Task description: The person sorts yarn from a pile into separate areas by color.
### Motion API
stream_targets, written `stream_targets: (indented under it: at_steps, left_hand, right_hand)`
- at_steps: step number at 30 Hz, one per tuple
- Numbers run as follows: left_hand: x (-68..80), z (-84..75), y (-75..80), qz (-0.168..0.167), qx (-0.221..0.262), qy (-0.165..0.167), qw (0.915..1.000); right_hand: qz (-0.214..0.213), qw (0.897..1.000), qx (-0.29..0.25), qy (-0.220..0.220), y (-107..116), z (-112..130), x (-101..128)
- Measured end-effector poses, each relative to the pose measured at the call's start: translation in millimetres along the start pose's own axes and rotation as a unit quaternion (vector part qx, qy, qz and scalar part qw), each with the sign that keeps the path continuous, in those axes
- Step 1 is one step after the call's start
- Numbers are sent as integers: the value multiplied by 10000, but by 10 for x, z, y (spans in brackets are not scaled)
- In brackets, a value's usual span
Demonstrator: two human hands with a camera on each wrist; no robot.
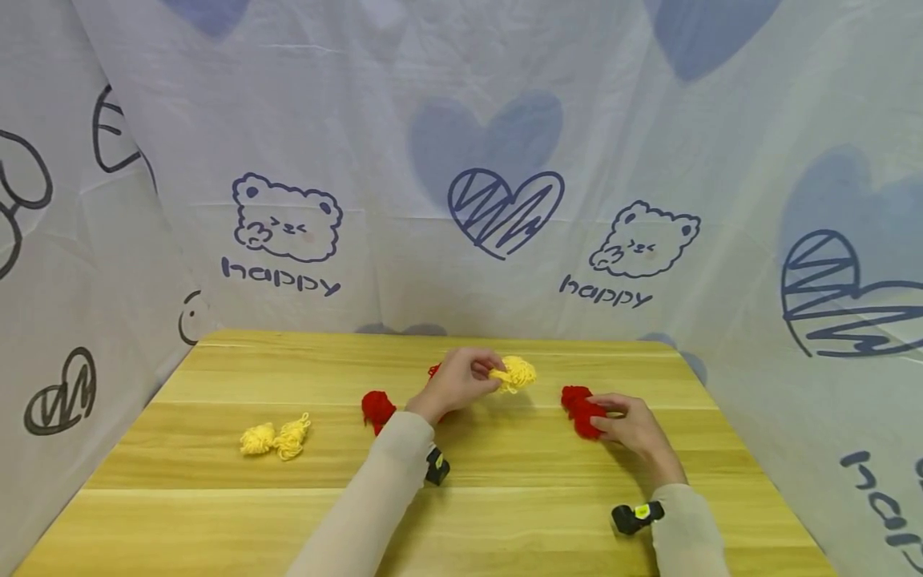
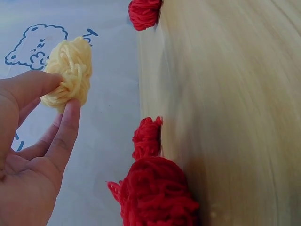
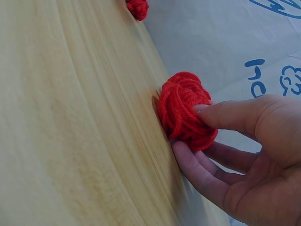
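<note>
Left fingers (image 2: 67,128) pinch yellow yarn (image 2: 74,70); backdrop (image 1: 392,256) reads "happy".

The red yarn bundle (image 1: 581,411) has two rounded lobes of wound strands with a narrower middle; it rests against the surface (image 1: 519,521), its nearer lobe pinched between thumb and fingers of the right hand (image 1: 633,425). To the left of the red bundle, the yellow yarn bundle (image 1: 517,374) is raised off the surface, pinched by the left hand (image 1: 461,381), small loops loose along its lower edge.
</note>
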State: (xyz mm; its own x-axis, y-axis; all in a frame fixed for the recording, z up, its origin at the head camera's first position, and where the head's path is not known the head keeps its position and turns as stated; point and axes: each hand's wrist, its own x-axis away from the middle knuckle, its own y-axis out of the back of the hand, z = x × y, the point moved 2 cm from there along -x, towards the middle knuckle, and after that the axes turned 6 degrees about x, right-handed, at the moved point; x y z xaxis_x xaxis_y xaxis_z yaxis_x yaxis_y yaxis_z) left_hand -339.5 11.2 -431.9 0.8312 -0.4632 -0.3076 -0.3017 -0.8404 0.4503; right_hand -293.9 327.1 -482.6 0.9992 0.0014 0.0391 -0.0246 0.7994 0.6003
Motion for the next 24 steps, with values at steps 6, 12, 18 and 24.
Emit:
stream_targets:
  at_steps: [6, 12, 18, 24]
  left_hand:
    - [77, -4, 58, -42, 63, -13, 10000]
    - [141, 3, 123, -86, 157, 15, 9998]
    - [169, 43, 171, -101, 69, -35, 9999]
    - [225, 36, 239, -92, 97, 2, 9999]
  right_hand:
    - [-5, 10000, -23, -42, -5, -9, -6]
    - [-25, 9999, 92, -139, 2, 6, -4]
    - [-39, 9997, 163, -182, 2, 1, -6]
    - [-65, 9996, 183, -206, -3, -12, -6]
